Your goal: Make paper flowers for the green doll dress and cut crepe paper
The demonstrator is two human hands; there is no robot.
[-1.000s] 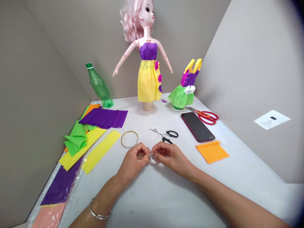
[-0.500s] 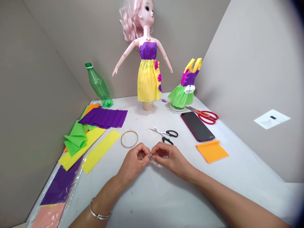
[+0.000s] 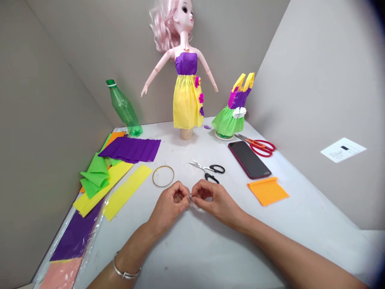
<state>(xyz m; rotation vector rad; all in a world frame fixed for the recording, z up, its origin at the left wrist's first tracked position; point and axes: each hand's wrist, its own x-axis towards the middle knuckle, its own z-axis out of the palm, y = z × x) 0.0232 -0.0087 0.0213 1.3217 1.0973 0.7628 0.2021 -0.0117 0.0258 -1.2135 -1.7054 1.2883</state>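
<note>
Both my hands meet at the middle of the white table, pinching a small piece of white paper (image 3: 191,202) between their fingertips. My left hand (image 3: 169,204) holds one side of it and my right hand (image 3: 210,198) the other. My fingers hide most of the paper, so its shape cannot be made out. Just above my hands lie small scissors with black handles (image 3: 208,170). A thin gold ring (image 3: 163,176) sits to the left of them.
Yellow crepe paper strips (image 3: 128,192), purple pleated paper (image 3: 130,150) and green paper (image 3: 95,176) lie to the left. A doll in a paper dress (image 3: 187,96), a small green paper dress (image 3: 232,119), a green bottle (image 3: 124,109), a phone (image 3: 249,159), red scissors (image 3: 261,147) and orange paper (image 3: 267,191) stand beyond.
My hands have closed slightly around the white paper, and less of it shows below my fingers. The whole view has shifted slightly left.
</note>
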